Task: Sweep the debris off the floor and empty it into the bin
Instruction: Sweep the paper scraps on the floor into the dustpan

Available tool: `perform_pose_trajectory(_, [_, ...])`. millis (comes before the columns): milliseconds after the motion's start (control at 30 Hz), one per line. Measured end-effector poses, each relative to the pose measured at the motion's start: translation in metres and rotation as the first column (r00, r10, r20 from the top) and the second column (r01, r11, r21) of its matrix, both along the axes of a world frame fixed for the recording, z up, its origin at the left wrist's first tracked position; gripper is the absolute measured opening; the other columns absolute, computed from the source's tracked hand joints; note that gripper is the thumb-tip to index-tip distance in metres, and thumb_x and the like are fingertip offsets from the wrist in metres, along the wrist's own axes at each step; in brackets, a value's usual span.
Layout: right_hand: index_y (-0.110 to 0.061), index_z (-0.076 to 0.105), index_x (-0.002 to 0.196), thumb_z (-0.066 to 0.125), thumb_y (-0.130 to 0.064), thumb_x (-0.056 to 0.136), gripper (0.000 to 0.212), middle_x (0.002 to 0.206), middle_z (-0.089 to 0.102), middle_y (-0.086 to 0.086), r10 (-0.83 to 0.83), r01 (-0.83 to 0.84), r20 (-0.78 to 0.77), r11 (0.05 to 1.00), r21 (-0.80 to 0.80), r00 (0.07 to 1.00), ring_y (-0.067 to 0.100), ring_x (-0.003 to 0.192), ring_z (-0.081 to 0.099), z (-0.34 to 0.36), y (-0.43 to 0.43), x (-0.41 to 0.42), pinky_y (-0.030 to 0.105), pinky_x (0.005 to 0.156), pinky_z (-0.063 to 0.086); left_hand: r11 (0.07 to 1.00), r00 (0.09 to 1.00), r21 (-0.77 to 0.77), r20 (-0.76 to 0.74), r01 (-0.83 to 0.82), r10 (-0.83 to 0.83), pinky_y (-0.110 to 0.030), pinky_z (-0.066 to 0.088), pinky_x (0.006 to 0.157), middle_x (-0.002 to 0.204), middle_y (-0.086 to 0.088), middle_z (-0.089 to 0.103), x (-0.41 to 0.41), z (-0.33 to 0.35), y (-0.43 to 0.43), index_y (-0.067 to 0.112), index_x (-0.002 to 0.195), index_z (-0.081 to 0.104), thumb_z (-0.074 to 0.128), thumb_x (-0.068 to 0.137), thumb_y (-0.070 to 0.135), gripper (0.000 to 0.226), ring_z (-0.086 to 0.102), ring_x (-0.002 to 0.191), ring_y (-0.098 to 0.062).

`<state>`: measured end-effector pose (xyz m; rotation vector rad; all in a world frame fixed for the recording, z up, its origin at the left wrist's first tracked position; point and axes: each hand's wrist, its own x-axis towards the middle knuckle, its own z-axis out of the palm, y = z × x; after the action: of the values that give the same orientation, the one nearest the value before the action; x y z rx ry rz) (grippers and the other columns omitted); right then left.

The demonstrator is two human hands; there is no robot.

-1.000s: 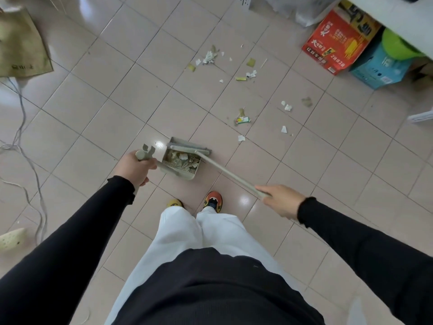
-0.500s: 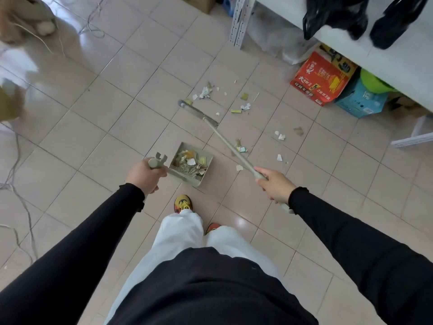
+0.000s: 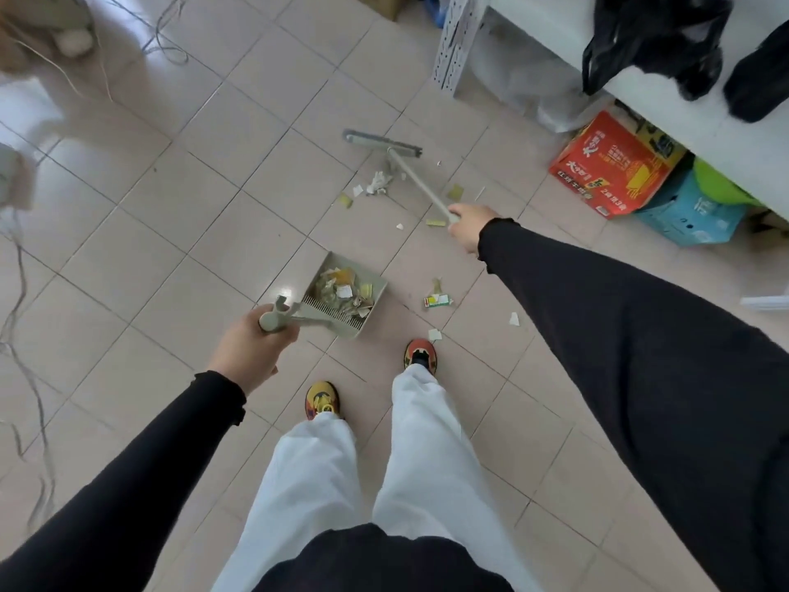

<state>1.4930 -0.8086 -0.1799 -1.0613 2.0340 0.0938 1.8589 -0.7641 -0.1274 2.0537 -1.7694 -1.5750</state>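
Note:
My left hand [image 3: 252, 348] grips the upright handle of a grey-green dustpan [image 3: 346, 299] that stands on the tiled floor and holds a heap of paper scraps. My right hand [image 3: 469, 226] grips the long handle of a broom, whose head [image 3: 382, 144] rests on the floor beyond a crumpled white scrap [image 3: 378, 183]. More debris lies scattered: yellow bits [image 3: 454, 192] near the broom handle, a small label [image 3: 437, 300] and white chips [image 3: 434, 334] to the right of the dustpan. No bin is in view.
A white shelf unit [image 3: 461, 40] with black bags on it stands at the back right; under it sit a red carton [image 3: 610, 164] and a blue box [image 3: 691, 215]. Loose cables [image 3: 21, 292] trail along the left. My shoes [image 3: 420, 356] stand just behind the dustpan.
The broom has swung out from over the dustpan to beyond the far scraps, my right arm stretching forward. The dustpan stays in my left hand. I have stepped toward the shelf.

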Motion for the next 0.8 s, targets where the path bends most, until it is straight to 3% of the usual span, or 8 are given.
perform_pose_trajectory(133, [-0.018, 0.049, 0.137, 0.039, -0.009, 0.101, 0.039, 0.085, 0.054, 0.009, 0.095, -0.093, -0.033, 0.994, 0.061, 0.995, 0.029, 0.062, 0.054, -0.019, -0.048, -0.043, 0.038, 0.057, 0.057, 0.997, 0.997, 0.004, 0.003, -0.072, 0.072, -0.027, 0.041, 0.045, 0.096, -0.027, 0.066, -0.024, -0.004, 0.001, 0.015, 0.095, 0.067, 0.063, 0.092, 0.021, 0.007, 0.045, 0.054, -0.019])
perform_pose_trajectory(200, [-0.017, 0.05, 0.135, 0.036, -0.006, 0.1, 0.039, 0.08, 0.05, 0.007, 0.168, -0.164, -0.04, 0.983, 0.087, 0.985, 0.029, 0.061, 0.054, -0.03, -0.057, -0.059, 0.036, 0.05, 0.053, 0.994, 0.994, 0.011, 0.006, -0.11, 0.11, -0.027, 0.041, 0.045, 0.097, -0.031, 0.065, -0.035, -0.007, 0.003, 0.016, 0.098, 0.067, 0.064, 0.091, 0.023, 0.011, 0.043, 0.053, -0.018])
perform_pose_trajectory(267, [-0.02, 0.047, 0.14, 0.031, -0.002, 0.098, 0.048, 0.091, 0.054, 0.009, 0.25, -0.246, -0.018, 0.962, 0.118, 0.968, 0.027, 0.062, 0.053, -0.044, -0.052, -0.07, 0.03, 0.046, 0.045, 0.991, 0.991, 0.016, 0.01, -0.135, 0.135, -0.027, 0.041, 0.045, 0.097, -0.036, 0.061, -0.045, -0.01, 0.006, 0.014, 0.103, 0.067, 0.064, 0.093, 0.018, 0.011, 0.04, 0.053, -0.018])
perform_pose_trajectory(367, [-0.024, 0.039, 0.15, 0.032, -0.004, 0.098, 0.056, 0.132, 0.056, 0.014, 0.395, -0.383, -0.052, 0.91, 0.159, 0.917, 0.033, 0.094, 0.061, -0.055, -0.027, -0.08, 0.036, 0.074, 0.056, 0.987, 0.987, 0.027, 0.007, -0.159, 0.159, -0.023, 0.04, 0.042, 0.1, -0.038, 0.06, -0.056, -0.01, 0.009, 0.019, 0.106, 0.067, 0.062, 0.095, 0.016, 0.012, 0.039, 0.054, -0.018])
perform_pose_trajectory(400, [-0.024, 0.038, 0.15, 0.033, -0.004, 0.098, 0.057, 0.133, 0.056, 0.014, 0.44, -0.425, -0.066, 0.89, 0.168, 0.896, 0.032, 0.098, 0.06, -0.055, -0.014, -0.085, 0.035, 0.081, 0.055, 0.986, 0.986, 0.028, 0.003, -0.165, 0.165, -0.023, 0.039, 0.042, 0.101, -0.038, 0.061, -0.057, -0.01, 0.009, 0.022, 0.105, 0.068, 0.062, 0.095, 0.015, 0.013, 0.039, 0.055, -0.019])
perform_pose_trajectory(600, [-0.042, 0.029, 0.151, 0.031, -0.009, 0.095, 0.065, 0.099, 0.061, 0.005, 0.557, -0.495, -0.115, 0.801, 0.335, 0.823, 0.026, 0.079, 0.063, -0.034, 0.086, -0.14, 0.036, 0.067, 0.056, 0.994, 0.995, 0.045, 0.017, -0.098, 0.098, -0.024, 0.04, 0.048, 0.101, -0.036, 0.062, -0.052, -0.008, 0.013, 0.023, 0.1, 0.069, 0.064, 0.093, 0.015, 0.012, 0.042, 0.055, -0.022])
perform_pose_trajectory(700, [-0.039, 0.029, 0.151, 0.033, -0.009, 0.098, 0.061, 0.091, 0.051, 0.0, 0.552, -0.471, -0.111, 0.786, 0.399, 0.827, 0.021, 0.065, 0.054, -0.003, 0.139, -0.156, 0.033, 0.055, 0.048, 0.999, 1.0, 0.05, 0.029, -0.007, 0.006, -0.024, 0.039, 0.049, 0.08, -0.027, 0.057, -0.05, -0.003, 0.016, 0.013, 0.095, 0.069, 0.064, 0.093, 0.013, 0.005, 0.041, 0.055, -0.022])
perform_pose_trajectory(800, [-0.046, 0.03, 0.149, 0.034, -0.02, 0.1, 0.056, 0.103, 0.062, 0.006, 0.508, -0.43, -0.142, 0.822, 0.374, 0.85, 0.027, 0.083, 0.063, 0.025, 0.201, -0.157, 0.038, 0.072, 0.055, 0.994, 0.994, 0.042, 0.043, 0.1, -0.102, -0.022, 0.037, 0.048, 0.07, -0.019, 0.05, -0.045, 0.002, 0.02, 0.012, 0.091, 0.068, 0.064, 0.093, 0.014, 0.005, 0.042, 0.05, -0.021])
